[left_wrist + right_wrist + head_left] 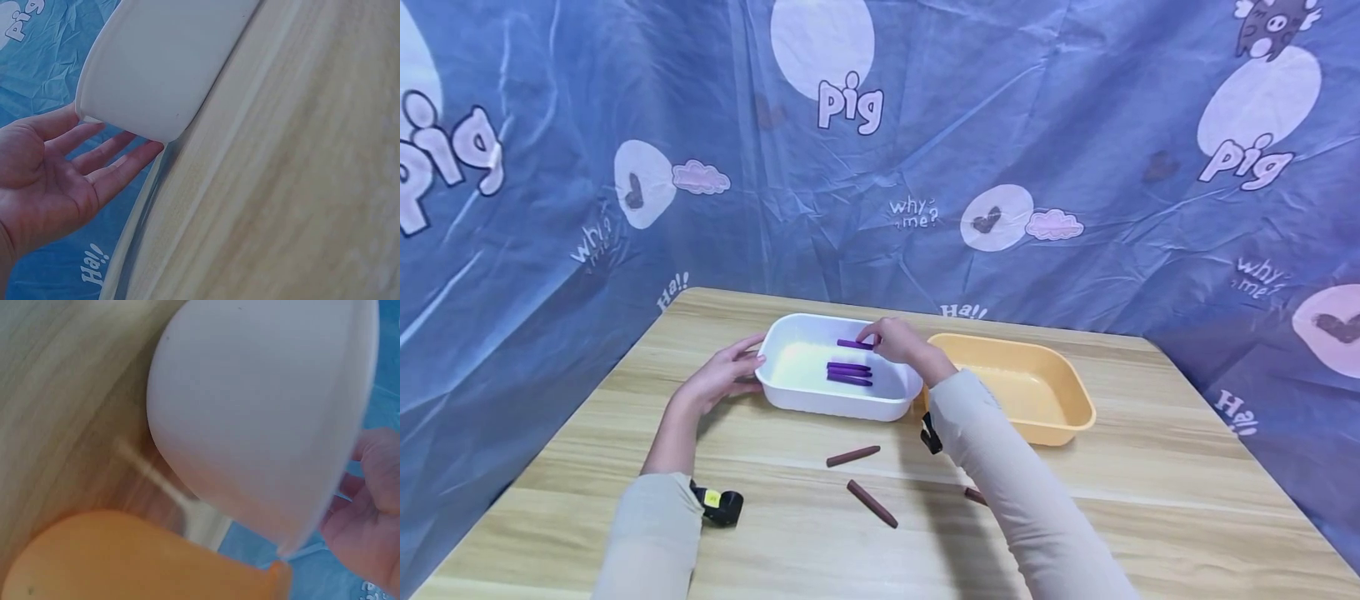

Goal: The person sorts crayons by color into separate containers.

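Observation:
A white bin [820, 403] stands on the table with several purple crayons in it. My right hand [898, 340] reaches over the bin's far right side and pinches one purple crayon [848, 343] near the back wall. Closer to the bin's middle lie other purple crayons [849, 372], side by side. At the bin's left end, my left hand [722, 375] touches the wall and rim; in the left wrist view its fingers [128, 165] are fairly straight against the outside. The right wrist view shows part of my right hand [369, 512] behind the white wall, its fingertips hidden.
A yellow bin [1037, 429] stands just right of the white one. In front lie two brown crayons, one [853, 456] nearer the bin and another [872, 503] closer to me. A third brown crayon [975, 496] is partly hidden by my right sleeve. Printed blue cloth [865, 250] hangs behind the table.

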{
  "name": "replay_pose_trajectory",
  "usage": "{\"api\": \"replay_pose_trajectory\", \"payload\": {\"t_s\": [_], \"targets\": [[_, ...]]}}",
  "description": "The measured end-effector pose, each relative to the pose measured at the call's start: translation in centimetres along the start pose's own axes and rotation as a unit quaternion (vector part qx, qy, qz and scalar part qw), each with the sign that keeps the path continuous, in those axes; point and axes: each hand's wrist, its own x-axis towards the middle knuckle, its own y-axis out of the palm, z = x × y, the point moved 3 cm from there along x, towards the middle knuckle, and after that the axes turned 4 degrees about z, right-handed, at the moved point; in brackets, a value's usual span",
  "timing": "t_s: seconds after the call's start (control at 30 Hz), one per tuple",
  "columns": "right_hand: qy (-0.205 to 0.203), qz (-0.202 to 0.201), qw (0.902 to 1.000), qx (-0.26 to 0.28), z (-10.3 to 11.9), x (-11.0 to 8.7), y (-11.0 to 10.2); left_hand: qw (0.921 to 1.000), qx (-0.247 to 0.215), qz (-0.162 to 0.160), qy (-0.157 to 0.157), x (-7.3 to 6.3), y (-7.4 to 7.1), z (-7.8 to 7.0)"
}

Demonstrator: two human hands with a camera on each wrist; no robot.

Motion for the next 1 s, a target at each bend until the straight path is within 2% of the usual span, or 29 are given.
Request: {"api": "replay_pose_trajectory", "payload": {"t_s": [0.17,0.37,0.63,0.83,1.0], "targets": [[0.009,-0.009,0.9998,-0.016,-0.2,0.5,0.8,1.0000,-0.005,0.001,0.000,0.2,0.0,0.1],[0.042,0.017,0.9987,-0.023,-0.3,0.8,1.7,1.0000,-0.003,0.000,-0.001,0.1,0.1,0.0],[0.006,0.013,0.9992,-0.036,-0.3,1.0,2.6,1.0000,0.002,0.001,-0.002,0.0,0.1,0.1],[0.020,0.001,0.9994,-0.026,-0.6,0.9,3.0,1.0000,0.000,0.002,-0.001,-0.1,0.2,-0.1],[0.012,-0.024,0.9996,-0.010,-0.5,0.5,2.3,1.0000,-0.003,-0.001,-0.001,0.0,0.2,-0.2]]}}
